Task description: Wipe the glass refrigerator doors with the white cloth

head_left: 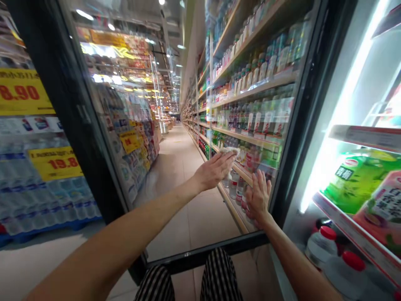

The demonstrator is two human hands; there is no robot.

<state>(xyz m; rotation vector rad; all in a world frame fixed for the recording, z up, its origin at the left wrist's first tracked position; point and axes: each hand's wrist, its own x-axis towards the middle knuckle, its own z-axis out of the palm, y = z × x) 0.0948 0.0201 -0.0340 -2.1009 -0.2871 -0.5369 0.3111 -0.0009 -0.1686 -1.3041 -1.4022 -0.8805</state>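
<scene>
In front of me is a glass door (169, 184) in a black frame, swung out from a lit cooler. My left hand (216, 170) reaches across and presses a crumpled white wiping cloth (233, 151) to the pane; its fingers lie over the cloth and hide part of it. Lower and to the right, near the hinge-side frame, my right hand (259, 195) has its fingers spread against the glass, with nothing in it.
On the right, the cooler shelf (354, 223) holds green and pink drink packs (351, 179), above large red-capped bottles (322, 246). Water packs (44, 188) with yellow price signs (56, 163) stand left. Bottle shelves (250, 90) show through the pane. My knees (219, 276) are below the door.
</scene>
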